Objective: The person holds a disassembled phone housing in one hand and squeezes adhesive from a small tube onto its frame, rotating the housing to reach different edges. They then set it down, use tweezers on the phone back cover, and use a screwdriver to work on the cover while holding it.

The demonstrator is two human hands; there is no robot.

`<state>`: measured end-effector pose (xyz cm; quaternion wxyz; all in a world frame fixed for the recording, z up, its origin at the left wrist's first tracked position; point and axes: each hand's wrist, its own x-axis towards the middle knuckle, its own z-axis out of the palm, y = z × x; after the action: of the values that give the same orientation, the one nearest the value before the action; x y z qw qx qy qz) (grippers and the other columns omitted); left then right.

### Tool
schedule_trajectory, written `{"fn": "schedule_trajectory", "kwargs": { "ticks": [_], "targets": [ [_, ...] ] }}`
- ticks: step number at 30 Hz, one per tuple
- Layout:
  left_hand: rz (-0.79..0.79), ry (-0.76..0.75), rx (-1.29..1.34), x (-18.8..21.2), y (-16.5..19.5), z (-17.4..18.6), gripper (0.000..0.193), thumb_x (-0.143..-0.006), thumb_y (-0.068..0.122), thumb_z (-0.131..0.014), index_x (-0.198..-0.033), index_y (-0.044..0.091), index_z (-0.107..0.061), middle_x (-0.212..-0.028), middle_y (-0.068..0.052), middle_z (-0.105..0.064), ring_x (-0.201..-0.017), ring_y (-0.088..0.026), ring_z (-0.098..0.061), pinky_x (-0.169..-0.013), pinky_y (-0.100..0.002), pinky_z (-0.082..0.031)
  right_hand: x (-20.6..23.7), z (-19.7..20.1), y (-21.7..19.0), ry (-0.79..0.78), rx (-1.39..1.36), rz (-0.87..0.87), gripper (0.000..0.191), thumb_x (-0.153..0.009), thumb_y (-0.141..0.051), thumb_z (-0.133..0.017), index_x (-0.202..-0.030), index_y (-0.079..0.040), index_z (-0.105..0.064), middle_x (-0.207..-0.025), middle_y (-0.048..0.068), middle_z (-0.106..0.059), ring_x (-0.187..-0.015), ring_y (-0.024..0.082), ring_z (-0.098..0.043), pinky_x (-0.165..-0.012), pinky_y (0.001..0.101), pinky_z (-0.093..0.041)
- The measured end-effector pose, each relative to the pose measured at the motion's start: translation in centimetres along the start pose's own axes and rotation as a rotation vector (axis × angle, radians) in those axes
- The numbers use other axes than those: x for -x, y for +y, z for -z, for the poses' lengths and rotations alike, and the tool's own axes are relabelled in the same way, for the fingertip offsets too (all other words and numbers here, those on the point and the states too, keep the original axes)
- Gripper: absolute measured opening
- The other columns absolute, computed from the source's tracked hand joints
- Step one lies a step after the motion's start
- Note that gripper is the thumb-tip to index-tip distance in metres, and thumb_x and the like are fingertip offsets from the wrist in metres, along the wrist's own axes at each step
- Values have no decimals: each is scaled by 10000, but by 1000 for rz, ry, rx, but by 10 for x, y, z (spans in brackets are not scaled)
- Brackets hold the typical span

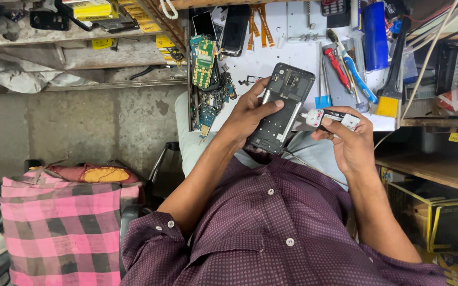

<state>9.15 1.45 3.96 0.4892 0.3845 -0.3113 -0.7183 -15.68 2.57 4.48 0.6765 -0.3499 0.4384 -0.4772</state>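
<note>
My left hand (250, 114) grips an opened black phone housing (283, 106), inner side up, with the thumb lying across its middle. My right hand (348, 140) holds a small black and white glue tube (331, 117) by its body. The tube's nozzle points left and sits right at the housing's long edge. Both hands are above the near edge of the white workbench (282, 58), over my lap.
Green circuit boards (205, 63), a black phone (235, 29), orange flex strips (261, 24), red and blue screwdrivers (345, 71) and a yellow-bristled brush (389, 95) lie on the bench. A pink checked cloth (62, 228) covers a seat at left. Wooden shelves (430, 169) stand at right.
</note>
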Motion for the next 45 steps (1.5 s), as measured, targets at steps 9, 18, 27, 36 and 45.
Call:
{"fn": "schedule_trajectory", "kwargs": {
  "ticks": [9,18,27,36,45],
  "targets": [
    [59,-27,-11,2,-5,6,609,-949,53,-707,-1506,31,-461,-1085,-127,-744,-864,-142,-729,-770,-284,-619,-5,6,-9,127,141,167,209,-963,65,-700,-1167,94,-662,-1015,184,-729,-775,262,-726,-731,385,-627],
    [40,136,169,-7,-9,11,480,-958,62,-692,-1407,37,-524,-1004,-96,-726,-814,-145,-709,-695,-305,-615,27,-11,-15,6,554,389,232,-965,42,-751,-1190,74,-704,-1161,157,-735,-1044,225,-721,-976,345,-591],
    [-69,152,193,-13,-13,15,521,-967,9,-671,-1450,37,-476,-1120,-111,-726,-924,-154,-722,-789,-305,-627,37,-31,-15,-38,841,572,265,-922,67,-768,-1175,1,-728,-1147,131,-766,-1065,195,-755,-964,293,-581],
    [-88,150,148,-10,-8,10,521,-975,8,-666,-1460,30,-480,-1141,-113,-725,-935,-145,-718,-799,-292,-625,33,-35,-13,-54,908,596,234,-924,60,-777,-1146,-2,-738,-1114,138,-769,-1047,211,-764,-931,294,-585],
    [-86,146,106,-9,-7,7,542,-970,28,-682,-1471,41,-474,-1111,-111,-728,-897,-141,-716,-760,-294,-630,27,-34,-16,-34,917,612,257,-924,79,-769,-1165,-3,-735,-1132,136,-767,-1065,230,-762,-948,304,-580]
  ]
}}
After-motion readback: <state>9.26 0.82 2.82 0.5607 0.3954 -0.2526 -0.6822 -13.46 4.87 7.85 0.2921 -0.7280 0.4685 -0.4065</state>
